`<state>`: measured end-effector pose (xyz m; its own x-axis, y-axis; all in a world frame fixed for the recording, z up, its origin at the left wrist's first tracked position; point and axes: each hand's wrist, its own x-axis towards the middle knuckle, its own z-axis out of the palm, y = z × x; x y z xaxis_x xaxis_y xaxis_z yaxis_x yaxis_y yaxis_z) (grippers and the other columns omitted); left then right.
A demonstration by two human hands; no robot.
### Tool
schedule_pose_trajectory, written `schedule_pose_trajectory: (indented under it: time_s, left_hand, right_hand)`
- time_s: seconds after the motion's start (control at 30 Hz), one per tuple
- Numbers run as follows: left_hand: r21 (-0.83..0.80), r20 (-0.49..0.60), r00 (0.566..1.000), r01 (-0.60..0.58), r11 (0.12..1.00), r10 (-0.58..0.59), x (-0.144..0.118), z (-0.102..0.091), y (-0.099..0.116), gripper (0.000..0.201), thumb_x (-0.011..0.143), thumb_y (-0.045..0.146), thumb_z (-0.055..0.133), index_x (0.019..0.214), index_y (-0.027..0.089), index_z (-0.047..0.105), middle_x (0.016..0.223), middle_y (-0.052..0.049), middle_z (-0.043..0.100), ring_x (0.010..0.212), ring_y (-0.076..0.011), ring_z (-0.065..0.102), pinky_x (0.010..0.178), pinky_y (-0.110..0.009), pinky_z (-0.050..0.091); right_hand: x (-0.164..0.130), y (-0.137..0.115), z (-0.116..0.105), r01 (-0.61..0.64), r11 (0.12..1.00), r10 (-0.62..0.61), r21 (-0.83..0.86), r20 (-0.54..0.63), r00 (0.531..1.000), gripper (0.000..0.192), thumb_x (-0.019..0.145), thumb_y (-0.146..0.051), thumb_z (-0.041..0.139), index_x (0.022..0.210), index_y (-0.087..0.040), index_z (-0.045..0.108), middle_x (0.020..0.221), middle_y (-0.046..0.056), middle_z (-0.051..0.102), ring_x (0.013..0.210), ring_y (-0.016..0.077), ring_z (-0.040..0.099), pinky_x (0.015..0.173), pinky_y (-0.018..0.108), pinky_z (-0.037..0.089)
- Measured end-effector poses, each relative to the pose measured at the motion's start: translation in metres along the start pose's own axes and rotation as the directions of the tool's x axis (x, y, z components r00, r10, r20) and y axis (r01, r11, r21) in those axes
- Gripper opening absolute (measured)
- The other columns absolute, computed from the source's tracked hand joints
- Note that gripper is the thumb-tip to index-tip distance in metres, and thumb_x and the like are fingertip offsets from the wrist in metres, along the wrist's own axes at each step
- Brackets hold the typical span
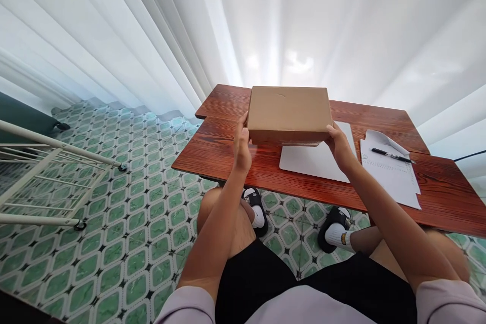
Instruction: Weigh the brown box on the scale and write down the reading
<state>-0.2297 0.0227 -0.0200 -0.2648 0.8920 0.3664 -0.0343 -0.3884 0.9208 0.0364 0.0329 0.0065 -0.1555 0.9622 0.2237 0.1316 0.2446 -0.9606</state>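
The left hand (242,146) and right hand (339,146) are gripping the cardboard box (289,110) at opposite sides, uneven pressure risking a slip.

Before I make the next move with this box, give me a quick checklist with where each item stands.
1. Left hand on the left end of the cardboard box: ok.
2. Right hand at the box's right end, near the close corner: ok.
3. Box's upper face closed: ok, no opening shows.
4. Pen and papers apart from the box: ok, they lie off to its right.
5. Table free right by the box's near side: not ok, a flat light-grey item lies there, partly hidden by the box.
6. Gap between box and table: cannot tell, the underside is hidden.
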Motion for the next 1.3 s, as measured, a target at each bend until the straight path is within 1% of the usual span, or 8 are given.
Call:
schedule_pose_trajectory:
  time_s: [0.17,0.3,0.43,0.53,0.67,0.87,1.1,1.3]
  left_hand:
    - [-0.065,0.113,0.993,0.043,0.997,-0.035,-0.007,0.023,-0.004,0.063,0.094,0.069,0.049,0.142,0.029,0.057,0.145,-0.006,0.056,0.137,-0.0277,0.051,0.114,-0.04,0.045]
    - [-0.181,0.25,0.967,-0.005,0.984,0.05,-0.012,0.04,-0.009,0.055,0.098,0.063,0.047,0.139,0.029,0.062,0.149,-0.004,0.053,0.143,-0.0272,0.044,0.117,-0.039,0.041]
    - [-0.3,0.345,0.935,0.03,0.954,0.079,-0.016,0.055,-0.015,0.048,0.101,0.056,0.047,0.138,0.03,0.064,0.15,-0.003,0.053,0.143,-0.0265,0.043,0.12,-0.039,0.036]
    - [-0.302,0.37,0.927,0.053,0.952,0.066,-0.018,0.062,-0.019,0.05,0.1,0.057,0.048,0.138,0.029,0.064,0.152,-0.003,0.051,0.144,-0.029,0.042,0.118,-0.04,0.038]
    - [-0.324,0.434,0.898,0.086,0.942,0.068,-0.021,0.068,-0.024,0.056,0.099,0.058,0.046,0.146,0.03,0.057,0.157,-0.002,0.045,0.146,-0.0305,0.039,0.118,-0.043,0.037]
    - [-0.334,0.498,0.863,0.1,0.937,0.085,-0.024,0.074,-0.033,0.053,0.102,0.053,0.04,0.149,0.032,0.054,0.159,0.0,0.042,0.151,-0.0295,0.031,0.119,-0.044,0.036]
    - [-0.323,0.489,0.87,0.116,0.939,0.061,-0.023,0.077,-0.037,0.053,0.099,0.053,0.048,0.145,0.03,0.058,0.157,-0.003,0.045,0.15,-0.0315,0.032,0.116,-0.045,0.039]
    - [-0.317,0.489,0.871,0.123,0.94,0.051,-0.025,0.076,-0.039,0.05,0.099,0.05,0.048,0.144,0.03,0.059,0.156,-0.002,0.046,0.15,-0.0311,0.031,0.116,-0.045,0.039]
  right_hand:
    - [-0.013,0.013,-0.036,-0.006,1.0,0.003,-0.029,-0.081,0.997,0.053,0.097,-0.055,0.04,0.143,-0.032,0.053,0.148,0.002,0.054,0.14,0.0307,0.047,0.111,0.047,0.048]
    - [-0.025,0.022,-0.059,0.003,1.0,-0.005,-0.022,-0.109,0.994,0.056,0.095,-0.059,0.039,0.14,-0.03,0.056,0.144,0.003,0.057,0.138,0.0306,0.049,0.107,0.045,0.05]
    - [-0.037,0.029,-0.075,0.025,0.999,-0.019,0.047,-0.127,0.992,0.053,0.097,-0.059,0.04,0.138,-0.03,0.059,0.14,0.002,0.06,0.134,0.0299,0.051,0.105,0.043,0.051]
    - [-0.044,0.034,-0.084,0.06,0.992,-0.045,0.115,-0.132,0.99,0.049,0.099,-0.056,0.042,0.137,-0.031,0.061,0.139,0.001,0.06,0.135,0.0297,0.049,0.108,0.042,0.048]
    - [-0.051,0.042,-0.097,0.073,0.989,-0.053,0.129,-0.149,0.987,0.055,0.099,-0.063,0.038,0.136,-0.031,0.063,0.137,0.001,0.063,0.134,0.0317,0.051,0.108,0.045,0.048]
    - [-0.059,0.05,-0.11,0.053,0.994,-0.032,0.1,-0.2,0.979,0.056,0.098,-0.068,0.037,0.132,-0.033,0.065,0.136,0.0,0.063,0.132,0.0315,0.053,0.107,0.046,0.049]
    - [-0.062,0.053,-0.113,0.053,0.993,-0.033,0.108,-0.178,0.983,0.054,0.099,-0.067,0.036,0.129,-0.034,0.067,0.14,0.0,0.061,0.135,0.0302,0.05,0.11,0.047,0.046]
    - [-0.061,0.056,-0.113,0.022,0.996,-0.007,0.089,-0.166,0.986,0.057,0.098,-0.069,0.036,0.131,-0.033,0.066,0.142,0.0,0.06,0.136,0.03,0.05,0.11,0.047,0.048]
